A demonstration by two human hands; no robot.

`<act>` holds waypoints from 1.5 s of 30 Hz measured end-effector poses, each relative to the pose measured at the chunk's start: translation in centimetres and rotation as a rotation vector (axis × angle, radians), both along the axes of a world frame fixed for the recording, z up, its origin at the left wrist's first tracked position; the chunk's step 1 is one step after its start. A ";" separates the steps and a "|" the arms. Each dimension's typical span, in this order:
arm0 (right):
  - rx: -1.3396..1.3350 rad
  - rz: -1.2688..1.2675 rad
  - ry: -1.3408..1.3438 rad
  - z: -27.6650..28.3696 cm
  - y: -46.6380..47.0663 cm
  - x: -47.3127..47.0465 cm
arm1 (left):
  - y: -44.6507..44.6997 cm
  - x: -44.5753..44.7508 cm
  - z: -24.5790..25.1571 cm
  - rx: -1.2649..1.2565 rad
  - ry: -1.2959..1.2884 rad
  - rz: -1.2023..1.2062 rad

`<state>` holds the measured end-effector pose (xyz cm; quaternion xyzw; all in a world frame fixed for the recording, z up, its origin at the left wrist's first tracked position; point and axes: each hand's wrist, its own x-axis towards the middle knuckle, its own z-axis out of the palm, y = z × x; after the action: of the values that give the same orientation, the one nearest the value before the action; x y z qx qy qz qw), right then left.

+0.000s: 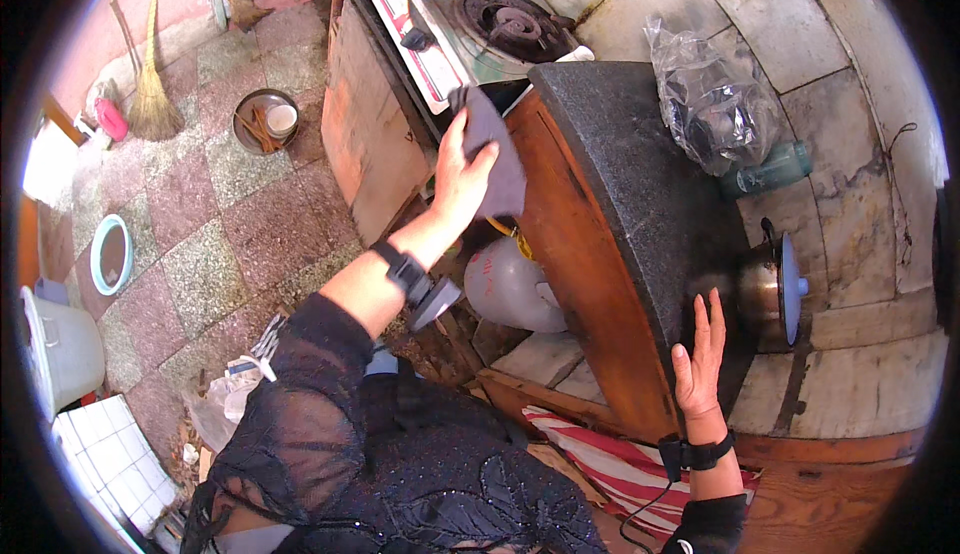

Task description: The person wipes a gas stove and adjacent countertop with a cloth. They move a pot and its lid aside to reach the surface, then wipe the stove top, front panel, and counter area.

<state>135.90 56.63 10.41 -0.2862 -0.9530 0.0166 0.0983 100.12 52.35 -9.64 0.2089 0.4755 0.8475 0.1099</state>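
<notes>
My left hand (459, 171) grips a dark grey cloth (495, 168) near the front corner of the gas stove (480, 66). The cloth hangs down beside the end of the black countertop (622, 149). My right hand (701, 366) holds nothing; its fingers are apart, and it is at the countertop's near edge. Whether its palm bears on the surface is hard to tell. Just beyond its fingertips stands a metal pot (759, 295) with a blue lid (790, 288). Along the stove's white front panel sits a black knob (415, 39).
A grey gas cylinder (510, 284) stands under the wooden counter front (570, 254). A clear plastic bag (705, 96) and a greenish glass jar (772, 169) lie by the tiled wall. On the floor are a metal basin (244, 130), a straw broom (154, 108) and a blue-rimmed basin (97, 254).
</notes>
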 end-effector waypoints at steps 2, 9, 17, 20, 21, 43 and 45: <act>0.006 0.004 -0.012 0.0 0.0 -0.1 | 2.6 0.0 1.2 -0.110 0.073 0.061; 0.003 0.005 -0.017 0.1 0.0 -0.2 | 0.5 12.3 1.7 -0.329 0.457 0.158; 0.001 0.014 0.000 0.1 -0.1 0.1 | -5.0 12.4 1.6 -0.211 0.570 -0.237; 0.004 0.018 0.001 0.1 -0.2 0.2 | -2.9 5.2 3.5 -0.179 0.485 0.237; 0.003 0.021 -0.005 0.1 -0.1 0.2 | -1.9 3.1 4.4 -0.280 0.419 0.190; -0.018 0.004 0.030 -0.2 0.2 0.2 | -3.9 22.5 4.8 -0.284 1.071 -0.339; -0.007 -0.014 0.032 -0.2 0.2 0.2 | -4.1 20.6 4.3 -0.251 1.105 -0.569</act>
<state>136.11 56.79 10.24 -0.2930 -0.9492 0.0236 0.1125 120.68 48.28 -5.31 0.7192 0.4838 0.4900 0.0929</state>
